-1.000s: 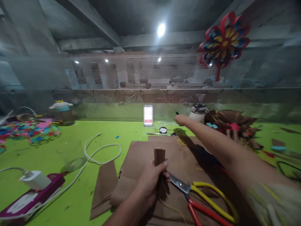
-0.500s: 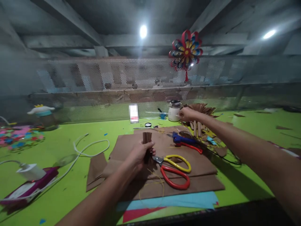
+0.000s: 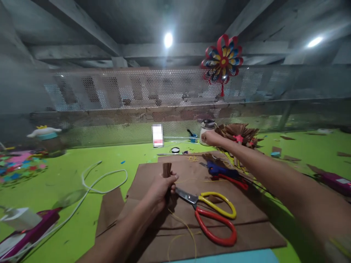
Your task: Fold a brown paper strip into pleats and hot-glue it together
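My left hand (image 3: 163, 187) is closed around an upright bundle of tightly folded brown paper (image 3: 167, 170). Beside its fingers lies a pair of scissors (image 3: 194, 201) with one yellow and one red handle, resting on brown paper sheets (image 3: 153, 166). My right hand (image 3: 210, 138) stretches far forward with curled fingers, just in front of a white jar with a dark lid (image 3: 208, 124). Whatever its fingers hold, if anything, is too small to make out. Loose yellow thread (image 3: 189, 227) trails over the paper below the left hand.
Under my right forearm lies a blue and red tool (image 3: 223, 170). Pleated brown paper flowers (image 3: 238, 133) sit behind it. At left are a white cord (image 3: 102, 190), a purple power strip (image 3: 49, 217) and colourful paper stars (image 3: 22, 166). A perforated screen (image 3: 131, 124) stands along the back.
My right hand has shifted left, from the jar's right edge to in front of it. The left hand keeps the paper bundle. The view has moved, so the scissors appear larger and lower.
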`<state>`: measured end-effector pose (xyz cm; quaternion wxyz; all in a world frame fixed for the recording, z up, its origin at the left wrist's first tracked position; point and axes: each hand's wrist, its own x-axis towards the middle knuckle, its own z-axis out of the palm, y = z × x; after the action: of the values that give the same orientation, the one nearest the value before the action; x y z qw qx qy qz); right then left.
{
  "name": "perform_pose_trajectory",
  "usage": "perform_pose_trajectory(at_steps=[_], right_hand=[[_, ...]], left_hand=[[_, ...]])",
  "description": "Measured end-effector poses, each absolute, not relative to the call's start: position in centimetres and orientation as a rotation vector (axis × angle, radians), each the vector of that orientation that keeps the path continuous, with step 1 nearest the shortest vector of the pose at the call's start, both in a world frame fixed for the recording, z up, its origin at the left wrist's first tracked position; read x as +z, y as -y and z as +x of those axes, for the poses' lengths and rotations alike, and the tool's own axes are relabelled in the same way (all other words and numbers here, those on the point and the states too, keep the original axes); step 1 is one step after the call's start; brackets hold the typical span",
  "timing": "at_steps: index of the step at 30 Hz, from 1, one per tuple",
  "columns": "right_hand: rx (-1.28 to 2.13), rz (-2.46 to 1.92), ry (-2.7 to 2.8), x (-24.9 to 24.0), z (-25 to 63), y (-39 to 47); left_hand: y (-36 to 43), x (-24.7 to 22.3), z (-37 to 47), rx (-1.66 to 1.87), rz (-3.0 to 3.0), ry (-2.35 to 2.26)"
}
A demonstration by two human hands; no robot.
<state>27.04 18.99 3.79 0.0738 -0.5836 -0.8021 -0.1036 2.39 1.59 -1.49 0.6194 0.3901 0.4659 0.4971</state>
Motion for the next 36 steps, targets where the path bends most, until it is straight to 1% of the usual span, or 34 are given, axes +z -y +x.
perform_pose_trajectory(at_steps=[4, 10, 16, 23, 36], right_hand=[[-0.311, -1.788, 2.375, 3.9, 27.9, -19.2], [-0.341, -1.849, 2.298, 3.9, 28.5, -20.1], [-0.352, -1.852, 2.292, 3.3, 26.6, -22.6], [-0.292, -1.824, 2.345, 1.9, 23.8, -25.3], [-0.221, -1.817, 2.353, 0.2, 22.7, -26.5]], left_hand=[[-1.4, -2.1, 2.4, 1.117, 0.821, -1.022], [0.0, -2.4, 3.2, 1.004, 0.891, -0.972], [0.9, -2.6, 3.2, 0.927, 0.951, -0.946], [2.2, -1.8, 3.6, 0.955, 0.954, -0.997], [2.3, -2.1, 3.7, 0.860, 0.922, -0.991]])
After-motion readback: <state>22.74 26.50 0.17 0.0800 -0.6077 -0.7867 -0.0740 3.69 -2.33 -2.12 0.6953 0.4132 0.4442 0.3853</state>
